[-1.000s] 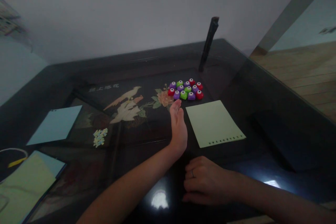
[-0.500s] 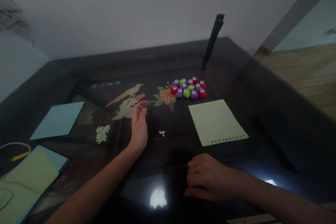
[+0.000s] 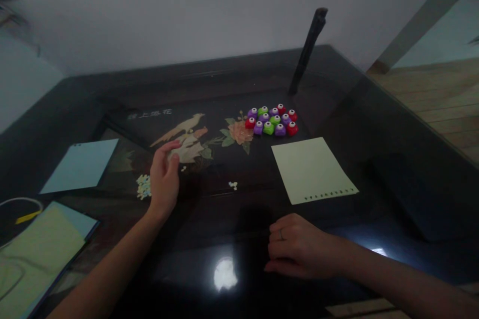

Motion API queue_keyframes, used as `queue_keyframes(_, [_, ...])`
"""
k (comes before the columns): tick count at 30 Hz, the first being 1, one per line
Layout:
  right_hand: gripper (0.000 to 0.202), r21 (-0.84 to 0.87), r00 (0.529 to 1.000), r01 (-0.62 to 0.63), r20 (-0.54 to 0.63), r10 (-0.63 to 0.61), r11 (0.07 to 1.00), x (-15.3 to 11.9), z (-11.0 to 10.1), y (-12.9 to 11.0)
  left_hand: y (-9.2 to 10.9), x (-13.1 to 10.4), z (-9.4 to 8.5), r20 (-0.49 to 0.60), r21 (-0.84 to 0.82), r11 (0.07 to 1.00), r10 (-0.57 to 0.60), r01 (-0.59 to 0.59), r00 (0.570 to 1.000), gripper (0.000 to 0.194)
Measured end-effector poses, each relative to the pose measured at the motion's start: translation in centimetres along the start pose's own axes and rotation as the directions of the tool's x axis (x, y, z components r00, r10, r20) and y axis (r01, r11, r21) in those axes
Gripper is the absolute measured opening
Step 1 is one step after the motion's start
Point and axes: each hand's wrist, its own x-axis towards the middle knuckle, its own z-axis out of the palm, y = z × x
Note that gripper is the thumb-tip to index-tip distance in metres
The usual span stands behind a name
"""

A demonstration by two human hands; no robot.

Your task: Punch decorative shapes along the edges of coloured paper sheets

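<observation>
My left hand (image 3: 164, 174) is held over the left middle of the dark table, thumb and fingers apart, with nothing visible between them. Partly covered by it is a pile of tiny pale yellow and blue pieces (image 3: 143, 187), perhaps star-shaped. One or two pale bits (image 3: 183, 169) lie just right of its thumb. A small group of similar pale pieces (image 3: 233, 185) sits farther right, touched by neither hand. My right hand (image 3: 294, 245) rests on the near side as a loose fist with a ring on one finger. The inside of that fist is hidden.
Red, purple and green eye-topped toys (image 3: 271, 120) cluster toward the back. Right of centre lies a pale green sheet (image 3: 314, 170). A blue sheet (image 3: 80, 166) and stacked papers (image 3: 41, 254) with a cable are at left. A black stick (image 3: 309, 50) stands near the back right.
My left hand has moved left, from beside the middle pieces to the pile, which it now partly covers. The right fist stays nearly in place. The view has shifted slightly.
</observation>
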Motion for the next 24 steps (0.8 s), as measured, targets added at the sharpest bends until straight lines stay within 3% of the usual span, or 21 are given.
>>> queue_keyframes(2, [0.036, 0.001, 1.000, -0.001, 0.000, 0.001, 1.000, 0.0, 0.0, 0.0, 1.9, -0.5, 0.9, 0.064, 0.030, 0.997, 0.069, -0.071, 0.996, 0.018])
queue_keyframes(4, [0.036, -0.003, 1.000, -0.006, -0.006, 0.006, 1.000, 0.0, 0.1, 0.1, 3.9, -1.3, 2.5, 0.146, -0.067, 0.995, 0.089, -0.080, 0.985, 0.018])
queue_keyframes(8, [0.036, -0.007, 1.000, -0.019, 0.013, 0.020, 1.000, 0.0, 0.1, 0.0, 7.2, -3.6, 7.3, 0.317, -0.317, 0.947, 0.059, 0.047, 0.947, 0.020])
queue_keyframes(11, [0.036, 0.001, 0.999, -0.015, 0.033, 0.015, 1.000, 0.0, 0.1, 0.0, 8.0, -5.3, 10.6, 0.474, -0.378, 0.913, 0.046, 0.156, 0.879, 0.020])
queue_keyframes(14, [0.035, 0.000, 0.999, -0.014, 0.029, 0.014, 1.000, -0.1, 0.0, 0.0, 7.3, -6.1, 12.8, 0.511, -0.438, 0.866, 0.020, 0.240, 0.859, 0.024])
queue_keyframes(18, [0.035, -0.002, 0.999, -0.017, 0.034, 0.017, 1.000, -0.3, 0.0, 0.0, 5.3, -5.6, 13.0, 0.459, -0.448, 0.824, -0.121, 0.347, 0.880, 0.021])
queue_keyframes(24, [0.034, -0.020, 0.999, -0.031, 0.021, 0.031, 0.999, -0.5, 0.0, -0.1, 3.2, -3.6, 9.2, 0.419, -0.364, 0.883, -0.128, 0.296, 0.899, 0.021])
